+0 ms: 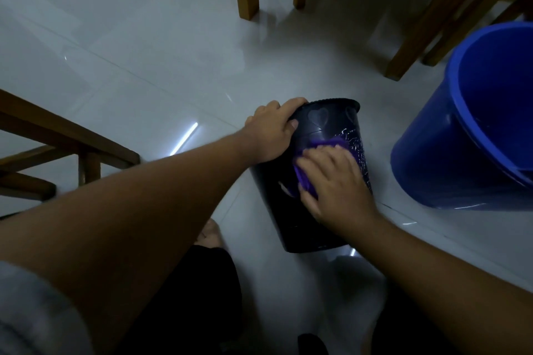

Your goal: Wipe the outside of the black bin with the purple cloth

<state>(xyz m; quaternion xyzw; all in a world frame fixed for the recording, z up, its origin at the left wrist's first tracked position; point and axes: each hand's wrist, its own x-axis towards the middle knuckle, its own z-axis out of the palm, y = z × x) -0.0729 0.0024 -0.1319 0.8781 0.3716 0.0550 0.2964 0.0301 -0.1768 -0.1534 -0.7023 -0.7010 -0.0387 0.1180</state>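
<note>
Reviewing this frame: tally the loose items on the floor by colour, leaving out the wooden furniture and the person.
Black: 1, the bin, gripped at its far end by the left hand
Purple: 1, the cloth, pressed on the bin under the right hand
Blue: 1, the bucket
Total: 3

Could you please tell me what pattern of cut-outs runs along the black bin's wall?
Heart-shaped cut-outs, seen on the black bin in the head view.

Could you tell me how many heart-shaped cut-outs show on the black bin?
2, both just under the far end of the bin: one heart beside the left hand, another heart to its right. More may be hidden under the hands or round the back.
</note>
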